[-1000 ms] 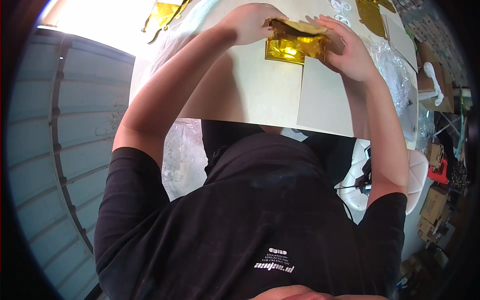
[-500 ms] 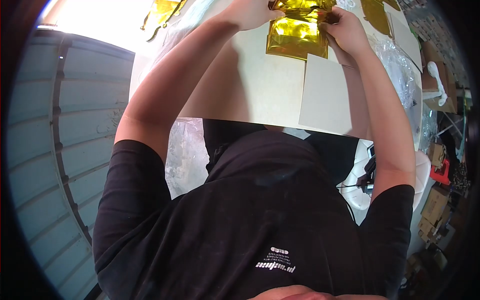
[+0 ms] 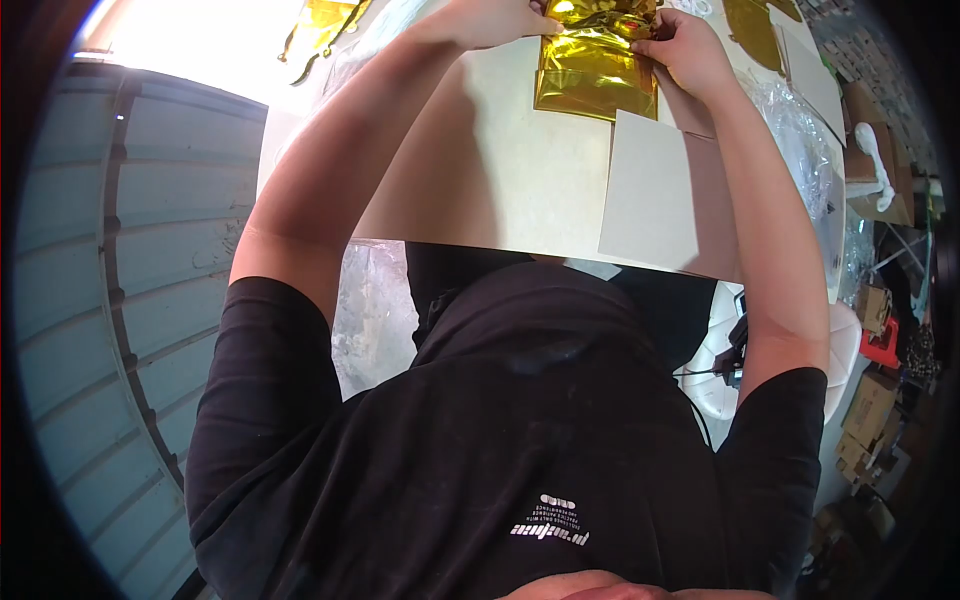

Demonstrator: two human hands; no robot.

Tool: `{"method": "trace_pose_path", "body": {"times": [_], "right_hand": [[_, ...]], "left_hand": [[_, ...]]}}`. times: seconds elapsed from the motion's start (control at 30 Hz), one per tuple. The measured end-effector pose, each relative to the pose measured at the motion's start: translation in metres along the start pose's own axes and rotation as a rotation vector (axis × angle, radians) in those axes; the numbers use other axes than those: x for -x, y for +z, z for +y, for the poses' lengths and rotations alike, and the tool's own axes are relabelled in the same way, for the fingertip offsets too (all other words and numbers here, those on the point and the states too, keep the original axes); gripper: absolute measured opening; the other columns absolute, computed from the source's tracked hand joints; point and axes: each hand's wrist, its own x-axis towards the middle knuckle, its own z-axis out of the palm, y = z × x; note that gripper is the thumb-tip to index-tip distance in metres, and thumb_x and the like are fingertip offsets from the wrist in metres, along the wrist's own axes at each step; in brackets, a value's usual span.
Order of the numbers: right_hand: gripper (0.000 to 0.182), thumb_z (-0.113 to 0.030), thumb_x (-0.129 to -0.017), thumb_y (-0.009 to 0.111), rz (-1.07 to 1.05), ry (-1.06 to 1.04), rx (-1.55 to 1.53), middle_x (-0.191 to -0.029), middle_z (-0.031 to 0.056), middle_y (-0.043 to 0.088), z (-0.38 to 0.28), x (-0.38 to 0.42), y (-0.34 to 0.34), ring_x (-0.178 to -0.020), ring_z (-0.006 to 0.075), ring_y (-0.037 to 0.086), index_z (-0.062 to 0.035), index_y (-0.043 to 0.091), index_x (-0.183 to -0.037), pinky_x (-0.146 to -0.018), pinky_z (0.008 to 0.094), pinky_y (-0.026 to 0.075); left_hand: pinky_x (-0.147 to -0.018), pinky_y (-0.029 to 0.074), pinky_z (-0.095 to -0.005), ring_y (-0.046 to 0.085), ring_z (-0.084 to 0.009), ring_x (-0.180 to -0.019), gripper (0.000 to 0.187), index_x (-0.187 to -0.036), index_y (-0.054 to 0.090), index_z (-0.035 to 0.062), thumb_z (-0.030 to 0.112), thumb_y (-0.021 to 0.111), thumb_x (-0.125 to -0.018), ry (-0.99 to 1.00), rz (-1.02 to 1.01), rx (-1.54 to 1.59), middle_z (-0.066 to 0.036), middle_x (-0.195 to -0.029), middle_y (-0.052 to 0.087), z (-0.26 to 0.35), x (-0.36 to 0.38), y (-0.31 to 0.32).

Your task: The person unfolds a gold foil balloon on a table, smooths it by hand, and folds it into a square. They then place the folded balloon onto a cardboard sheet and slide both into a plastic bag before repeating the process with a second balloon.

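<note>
Metal wall: grey-blue ribbed panels (image 3: 180, 240) fill the left side of the frame, below a patch of glare in the upper left
Loose gold piece: a shiny scrap (image 3: 335, 22) with dark edging lies at the upper left of the table, cut by the top border
Left hand: the left hand (image 3: 497, 22) is at the top of the frame, partly cut off, its thumb and fingers gripping the left edge of the gold foil
Gold foil: the creased gold foil (image 3: 597, 75) lies between both hands at top centre, over the table (image 3: 530, 170), its upper part out of frame
Black shirt: the wearer's shirt (image 3: 520, 410), with white print, takes up the lower middle
Card: a pale sheet of card (image 3: 650, 190) lies right of centre, its top touching the lower right corner of the foil
Right hand: the right hand (image 3: 695, 58) pinches the right edge of the foil between thumb and fingers
Far gold piece: another gold piece (image 3: 755, 35) lies at the upper right
Plastic: crumpled clear wrap (image 3: 795, 135) sits beside the right forearm
Right edge: a white seat (image 3: 845, 350), a red object (image 3: 882, 345) and brown boxes (image 3: 868, 412)
</note>
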Motion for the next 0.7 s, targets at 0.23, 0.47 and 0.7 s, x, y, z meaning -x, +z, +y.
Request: {"method": "trace_pose_path", "body": {"times": [0.23,0.47,0.7], "right_hand": [[0.018,-0.002,-0.084,0.083,-0.165,0.084,-0.390,-0.080,0.0130,0.075,0.013,-0.009,-0.001,-0.072,0.0224,0.071,0.0009,0.077,-0.101,-0.071,0.0391,0.059],[0.012,-0.003,-0.091,0.077,-0.068,-0.090,0.029,-0.087,0.0058,0.073,0.035,-0.012,0.002,-0.078,0.0171,0.068,-0.0020,0.073,-0.103,-0.078,0.0325,0.055],[0.014,0.003,-0.088,0.071,0.093,-0.393,0.007,-0.095,0.0065,0.074,0.035,0.007,0.013,-0.090,0.0222,0.072,-0.0026,0.075,-0.101,-0.083,0.0328,0.056]], "left_hand": [[-0.079,0.058,-0.0444,0.074,-0.0334,-0.083,0.026,-0.097,0.076,-0.0007,0.023,0.080,-0.088,0.164,0.084,0.039,-0.023,-0.090,0.077,0.006,0.012,-0.005],[-0.082,0.059,-0.0446,0.075,-0.0370,-0.087,0.023,-0.099,0.080,0.0009,0.021,0.081,-0.088,0.019,0.076,0.001,-0.023,-0.093,0.077,-0.015,-0.001,0.013],[-0.092,0.059,-0.0442,0.073,-0.0342,-0.101,0.011,-0.098,0.080,0.0073,0.010,0.074,-0.089,0.270,0.128,-0.068,-0.014,-0.103,0.076,-0.023,0.005,0.022]]}}
